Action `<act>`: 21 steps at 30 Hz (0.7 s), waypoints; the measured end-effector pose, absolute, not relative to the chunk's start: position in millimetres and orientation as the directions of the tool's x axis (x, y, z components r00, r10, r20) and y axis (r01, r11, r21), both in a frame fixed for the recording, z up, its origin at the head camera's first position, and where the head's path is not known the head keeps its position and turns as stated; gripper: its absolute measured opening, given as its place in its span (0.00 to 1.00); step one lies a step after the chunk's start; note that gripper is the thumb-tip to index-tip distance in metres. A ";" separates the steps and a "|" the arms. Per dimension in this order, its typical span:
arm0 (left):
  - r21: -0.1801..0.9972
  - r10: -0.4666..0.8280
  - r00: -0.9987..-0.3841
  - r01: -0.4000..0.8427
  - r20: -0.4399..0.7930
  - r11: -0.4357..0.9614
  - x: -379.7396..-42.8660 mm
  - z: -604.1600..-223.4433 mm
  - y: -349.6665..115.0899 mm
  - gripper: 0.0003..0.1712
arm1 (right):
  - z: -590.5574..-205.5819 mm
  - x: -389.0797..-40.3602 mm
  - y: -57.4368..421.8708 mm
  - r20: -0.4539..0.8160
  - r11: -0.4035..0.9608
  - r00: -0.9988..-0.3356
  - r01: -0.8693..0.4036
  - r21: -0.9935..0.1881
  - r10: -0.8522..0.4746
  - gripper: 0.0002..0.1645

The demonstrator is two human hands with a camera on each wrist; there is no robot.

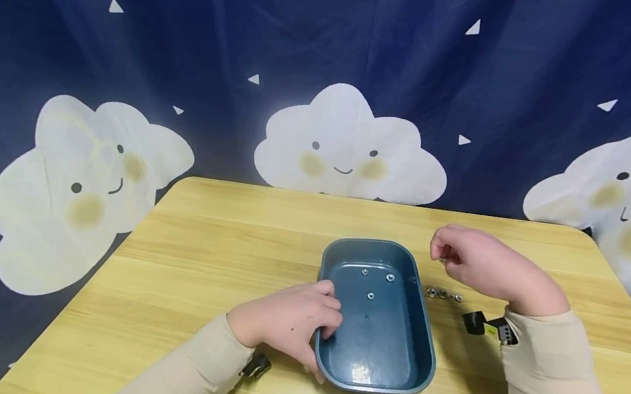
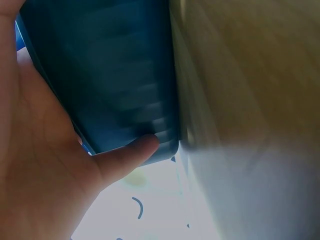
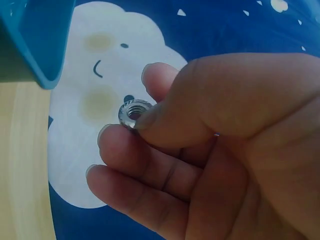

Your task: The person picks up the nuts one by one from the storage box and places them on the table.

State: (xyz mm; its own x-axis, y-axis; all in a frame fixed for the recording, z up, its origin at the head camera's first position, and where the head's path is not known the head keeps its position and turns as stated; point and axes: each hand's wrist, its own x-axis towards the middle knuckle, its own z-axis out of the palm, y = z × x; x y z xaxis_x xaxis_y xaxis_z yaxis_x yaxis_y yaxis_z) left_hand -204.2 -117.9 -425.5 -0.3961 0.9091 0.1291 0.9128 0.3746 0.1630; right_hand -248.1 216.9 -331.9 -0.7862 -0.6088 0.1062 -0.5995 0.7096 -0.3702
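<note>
A dark blue-green rectangular plastic bin (image 1: 374, 340) stands on the table, with three small metal nuts (image 1: 371, 296) lying on its floor toward the far end. My left hand (image 1: 299, 316) grips the bin's left wall, fingers over the rim inside and thumb (image 2: 145, 147) against the outside. Above the table, right of the bin, my right hand (image 1: 479, 260) pinches a silvery flange nut (image 3: 134, 113) between thumb and fingers; its threaded hole and serrated face show in the right wrist view. Just below that hand several more nuts (image 1: 442, 294) lie in a short row on the table.
The light wooden table (image 1: 226, 231) has a rounded far edge. Behind it hangs a dark blue curtain (image 1: 316, 22) printed with white clouds and triangles. Dark wrist-camera mounts (image 1: 476, 323) stick out below both sleeves.
</note>
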 end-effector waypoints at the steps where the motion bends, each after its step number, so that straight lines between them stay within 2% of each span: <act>1: 0.164 0.909 -0.397 0.912 0.129 0.376 -204.0 -425.4 -117.9 0.35 | -332.1 -248.5 217.3 0.103 0.713 -0.789 -0.596 -0.370 -0.606 0.18; 14: 0.165 0.907 -0.407 0.907 0.106 0.387 -204.5 -423.6 -117.6 0.35 | -355.4 -265.5 225.6 0.059 0.762 -0.825 -0.544 -0.350 -0.562 0.15; 21: 0.155 0.910 -0.399 0.912 0.111 0.381 -204.6 -424.7 -117.9 0.35 | -385.0 -280.4 231.1 -0.063 0.790 -0.823 -0.517 -0.330 -0.565 0.14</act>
